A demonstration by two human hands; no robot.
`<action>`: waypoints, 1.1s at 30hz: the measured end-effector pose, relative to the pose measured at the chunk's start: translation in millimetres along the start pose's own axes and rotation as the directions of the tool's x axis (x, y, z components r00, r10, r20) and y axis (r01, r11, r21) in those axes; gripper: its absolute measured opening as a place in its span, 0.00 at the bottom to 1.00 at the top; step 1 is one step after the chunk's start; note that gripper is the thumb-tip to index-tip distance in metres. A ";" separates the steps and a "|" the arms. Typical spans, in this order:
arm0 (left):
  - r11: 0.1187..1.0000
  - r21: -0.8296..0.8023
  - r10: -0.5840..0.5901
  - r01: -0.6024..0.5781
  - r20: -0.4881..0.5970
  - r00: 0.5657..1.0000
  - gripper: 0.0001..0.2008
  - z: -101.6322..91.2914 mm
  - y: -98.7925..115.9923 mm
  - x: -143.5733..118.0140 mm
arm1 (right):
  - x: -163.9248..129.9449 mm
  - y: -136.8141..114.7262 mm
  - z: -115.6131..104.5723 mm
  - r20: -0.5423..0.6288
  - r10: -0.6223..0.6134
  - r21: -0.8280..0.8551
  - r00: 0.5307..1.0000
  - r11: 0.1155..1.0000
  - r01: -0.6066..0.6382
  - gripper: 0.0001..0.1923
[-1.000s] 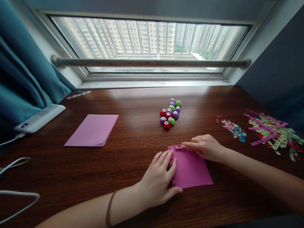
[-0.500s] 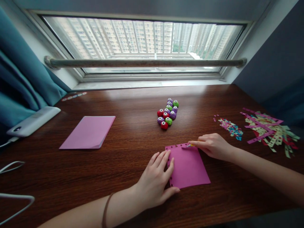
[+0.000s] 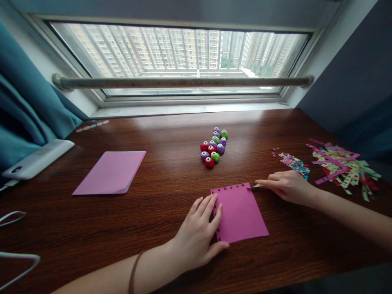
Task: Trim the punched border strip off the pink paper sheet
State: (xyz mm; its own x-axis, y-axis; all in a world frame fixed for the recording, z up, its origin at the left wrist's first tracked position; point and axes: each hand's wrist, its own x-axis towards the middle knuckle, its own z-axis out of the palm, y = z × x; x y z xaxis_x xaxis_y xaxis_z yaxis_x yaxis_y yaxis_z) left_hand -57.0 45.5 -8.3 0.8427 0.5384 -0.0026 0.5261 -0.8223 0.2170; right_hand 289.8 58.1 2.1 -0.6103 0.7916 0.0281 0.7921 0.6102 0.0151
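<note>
Nearest the camera, the left hand (image 3: pixel 199 237) lies flat, fingers spread and palm down, on the left edge of a square sheet of magenta paper (image 3: pixel 240 214); a thin brown band circles that wrist. The sheet rests flat on the dark brown wooden counter (image 3: pixel 171 192), and small shapes are punched out along its left and far edges. Just past the sheet's far right corner, the right hand (image 3: pixel 288 186) rests on the counter with fingers drawn together, pinching a small yellow-tipped tool (image 3: pixel 258 185) whose tip points at that corner; whether the tip touches the paper cannot be told.

Further left, well apart from both hands, lies a folded pale pink sheet of paper (image 3: pixel 110 172). Beyond the magenta sheet, at mid-counter, sits a cluster of small round paper punches in red, purple and green (image 3: pixel 213 147). To the right, near the right hand, is a little heap of multicoloured paper confetti (image 3: pixel 292 161), and beside it a pile of punched paper strips in pink, cream and green (image 3: pixel 343 165). At the far left edge, a white power bank (image 3: pixel 35 158) lies by a teal curtain (image 3: pixel 27 106). A window (image 3: pixel 180 55) with a grey rail spans the back.
</note>
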 end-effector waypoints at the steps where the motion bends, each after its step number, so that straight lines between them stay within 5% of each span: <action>1: 1.000 -0.001 0.001 -0.001 -0.006 1.000 0.36 0.1 0.0 -0.1 | -3.0 2.1 -0.3 -0.003 0.001 -0.003 1.000 1.000 -0.001 0.18; 9: 1.000 -0.010 -0.002 0.002 -0.022 1.000 0.35 -0.3 1.6 0.3 | -17.1 7.8 -1.4 0.021 0.070 0.000 0.997 0.998 -0.070 0.18; 13: 1.000 -0.003 0.001 -0.001 -0.023 1.000 0.33 0.9 1.7 -0.8 | -23.4 1.0 -5.1 -0.081 0.170 0.094 0.982 0.982 -0.162 0.18; 16: 0.999 0.010 0.031 -0.031 -0.035 0.999 0.32 0.4 0.2 -1.0 | -38.1 -11.3 -9.4 -0.185 0.379 0.172 0.907 0.921 -0.350 0.19; 19: 0.999 0.003 0.040 -0.040 -0.033 0.999 0.29 -2.7 -2.3 0.8 | -62.9 -28.1 -4.6 -0.220 0.594 0.170 0.774 0.805 -0.569 0.21; 23: 0.997 0.009 0.073 -0.073 -0.022 0.997 0.24 -7.7 -5.4 4.4 | -99.2 -46.4 19.2 -0.230 0.710 0.056 0.666 0.693 -0.719 0.22; 28: 0.991 0.031 0.131 -0.129 -0.053 0.990 0.28 -6.2 -4.2 3.7 | -119.9 -59.3 40.6 -0.272 0.747 -0.117 0.607 0.600 -0.791 0.21; 33: 0.988 0.052 0.150 -0.147 -0.062 0.987 0.23 -1.5 1.3 0.3 | -108.8 -72.7 36.7 -0.315 0.744 -0.210 0.590 0.551 -0.807 0.25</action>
State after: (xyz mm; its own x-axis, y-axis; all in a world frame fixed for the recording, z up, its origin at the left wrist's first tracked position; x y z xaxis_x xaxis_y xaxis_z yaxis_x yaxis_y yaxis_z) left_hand -56.3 44.8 -6.5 0.9034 0.4192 0.0901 0.4018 -0.9010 0.1638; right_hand 298.5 -71.2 -38.7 0.2306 0.9107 0.3427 0.9306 -0.3093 0.1958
